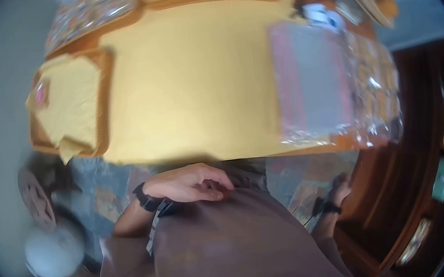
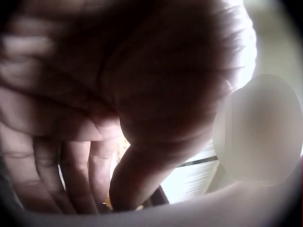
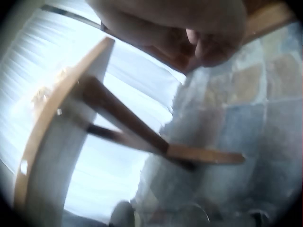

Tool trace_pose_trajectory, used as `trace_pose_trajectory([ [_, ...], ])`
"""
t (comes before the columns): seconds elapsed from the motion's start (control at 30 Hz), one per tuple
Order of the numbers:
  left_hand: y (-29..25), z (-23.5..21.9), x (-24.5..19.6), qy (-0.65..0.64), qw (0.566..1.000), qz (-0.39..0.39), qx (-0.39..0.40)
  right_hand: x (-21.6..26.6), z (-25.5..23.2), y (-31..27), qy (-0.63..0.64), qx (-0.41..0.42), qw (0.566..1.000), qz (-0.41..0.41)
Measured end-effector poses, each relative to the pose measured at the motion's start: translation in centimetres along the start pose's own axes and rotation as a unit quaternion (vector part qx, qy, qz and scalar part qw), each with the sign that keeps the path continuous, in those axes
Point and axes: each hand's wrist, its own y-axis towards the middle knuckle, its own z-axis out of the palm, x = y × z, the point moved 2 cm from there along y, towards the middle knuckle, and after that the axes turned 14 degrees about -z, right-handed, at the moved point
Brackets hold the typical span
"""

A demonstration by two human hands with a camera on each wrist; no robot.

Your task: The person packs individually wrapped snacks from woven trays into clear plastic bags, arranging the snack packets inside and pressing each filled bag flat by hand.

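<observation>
My left hand [image 1: 191,184] is held in front of the body at the near table edge, its fingers loosely bent and nothing in them. The left wrist view shows its palm [image 2: 156,85] close up, with the fingers [image 2: 78,170] hanging relaxed. Down by the right side, beside the dark wooden shelf, hangs my right hand [image 1: 342,189], blurred. In the right wrist view its loosely curled fingers [image 3: 215,47] hold nothing, over the tiled floor [image 3: 236,123]. Nearest to both is the table with a yellow cover [image 1: 193,86].
On the table's left is a wicker basket [image 1: 100,106] with yellow lining and a small pink item [image 1: 41,94]. A clear flat pack with pink edges [image 1: 312,80] and a clear bag of tan pieces [image 1: 376,86] lie right. A wooden shelf unit [image 1: 383,190] stands at the right.
</observation>
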Motion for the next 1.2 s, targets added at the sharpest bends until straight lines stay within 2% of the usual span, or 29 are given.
trace_pose_trajectory([
  [0.03,-1.0,0.2,0.8,-0.014,1.000,0.003,-0.022,-2.9,1.4,-2.1,0.065,0.018,0.991,0.115],
  [0.1,-2.5,0.6,2.0,0.088,0.995,0.034,-0.041,1.3,8.2,-8.6,0.090,0.168,0.972,0.140],
  [0.13,-3.3,1.0,2.7,0.076,0.995,0.038,-0.056,3.4,10.6,-9.3,-0.049,0.329,0.943,0.000],
  [0.17,-4.1,1.2,3.4,0.078,0.994,0.061,-0.054,4.6,13.5,-10.1,-0.181,0.464,0.855,-0.146],
  [0.2,-4.9,1.5,4.0,0.081,0.992,0.084,-0.053,4.9,17.1,-11.8,-0.099,0.466,0.879,0.029],
  [0.23,-5.7,1.7,4.6,0.087,0.989,0.106,-0.049,5.0,20.6,-13.1,-0.018,0.448,0.870,0.205],
  [0.27,-6.5,2.0,5.3,0.075,0.989,0.114,-0.056,4.0,23.5,-12.8,-0.166,0.554,0.815,0.006],
  [0.3,-7.4,2.3,6.2,0.072,0.988,0.118,-0.065,3.2,26.2,-13.0,-0.300,0.617,0.700,-0.197],
  [0.37,-9.2,2.9,8.0,0.010,0.992,0.110,-0.057,4.4,30.7,-13.1,-0.280,0.620,0.706,-0.198],
  [0.43,-10.5,3.9,9.3,-0.001,0.992,0.104,-0.076,5.7,32.3,-13.3,-0.263,0.624,0.709,-0.197],
  [0.47,-10.5,4.4,10.3,-0.008,0.987,0.125,-0.104,6.3,33.1,-13.2,-0.244,0.625,0.699,-0.248],
  [0.5,-10.6,5.2,11.2,-0.019,0.980,0.145,-0.134,6.9,33.8,-13.1,-0.223,0.628,0.684,-0.297],
  [0.53,-10.5,5.8,11.8,-0.062,0.978,0.130,-0.154,7.8,34.6,-12.9,-0.220,0.638,0.672,-0.305],
  [0.6,-10.6,6.4,13.0,-0.087,0.973,0.135,-0.167,10.2,36.4,-13.2,-0.247,0.700,0.611,-0.276],
  [0.63,-10.6,6.9,13.7,-0.105,0.971,0.136,-0.164,11.2,37.1,-13.7,-0.243,0.717,0.591,-0.280],
  [0.7,-10.1,7.5,15.6,-0.067,0.961,0.184,-0.196,12.6,38.9,-15.0,-0.303,0.732,0.565,-0.231],
  [0.77,-10.4,7.6,16.9,-0.078,0.971,0.202,-0.099,13.8,40.5,-16.7,-0.329,0.736,0.538,-0.246],
  [0.83,-10.4,7.7,18.2,-0.056,0.989,0.133,-0.033,15.5,41.5,-17.8,-0.347,0.691,0.572,-0.273],
  [0.87,-9.2,7.7,18.8,-0.055,0.980,0.184,-0.051,15.7,42.0,-17.6,-0.417,0.700,0.534,-0.228],
  [0.9,-8.3,7.7,19.0,-0.052,0.968,0.233,-0.070,15.4,42.1,-17.6,-0.412,0.713,0.515,-0.236],
  [0.97,-8.3,7.6,17.5,-0.220,0.932,0.248,-0.147,14.5,41.9,-17.1,-0.445,0.673,0.537,-0.247],
  [1.0,-8.1,7.8,17.2,-0.275,0.910,0.273,-0.150,13.9,42.0,-16.9,-0.441,0.684,0.523,-0.252],
  [1.03,-8.2,8.0,17.3,-0.284,0.907,0.281,-0.134,13.2,42.0,-16.5,-0.456,0.676,0.524,-0.246],
  [1.1,-8.6,9.0,18.5,-0.152,0.927,0.278,-0.202,12.5,42.2,-16.6,-0.467,0.674,0.517,-0.245],
  [1.13,-9.3,9.5,19.0,-0.162,0.923,0.277,-0.211,13.1,42.3,-16.9,-0.465,0.672,0.523,-0.241],
  [1.2,-10.6,11.0,20.0,-0.162,0.938,0.256,-0.170,12.2,42.3,-16.8,-0.461,0.667,0.533,-0.243],
])
